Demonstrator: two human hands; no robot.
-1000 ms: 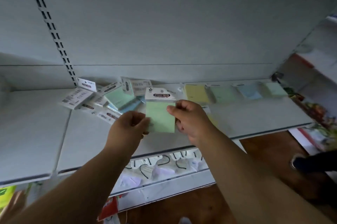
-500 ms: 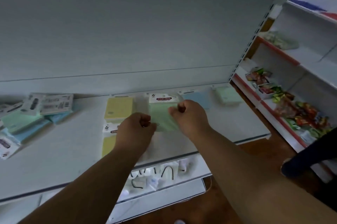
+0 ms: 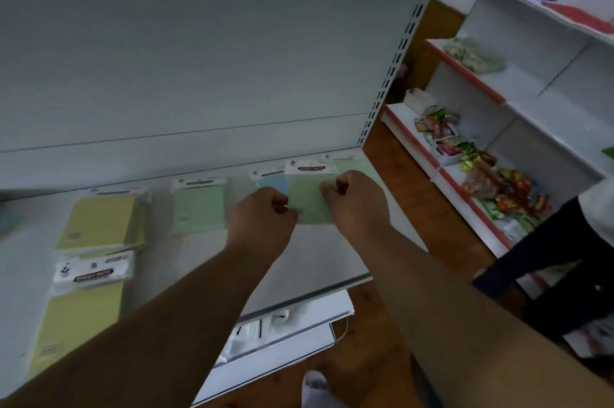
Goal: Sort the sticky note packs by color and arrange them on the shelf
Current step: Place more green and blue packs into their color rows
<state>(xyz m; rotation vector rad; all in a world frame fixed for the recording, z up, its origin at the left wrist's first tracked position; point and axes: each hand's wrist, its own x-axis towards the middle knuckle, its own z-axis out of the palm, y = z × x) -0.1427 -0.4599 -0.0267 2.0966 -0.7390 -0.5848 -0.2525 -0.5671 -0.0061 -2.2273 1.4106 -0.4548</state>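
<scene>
Midway through sorting, our left hand [image 3: 262,218] and right hand [image 3: 357,199] hold, fingers clamped, a pale green sticky note pack [image 3: 309,199] above the white metal shelf [image 3: 315,261], yellow packs [image 3: 99,224] already grouped.

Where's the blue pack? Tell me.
The blue pack lies at the shelf's back, right of centre, between two green packs, partly behind the left hand.

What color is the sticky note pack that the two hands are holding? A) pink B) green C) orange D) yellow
B: the pack pinched between the left hand and the right hand is pale green under its white header card, while the yellow packs lie farther left on the shelf.
</scene>
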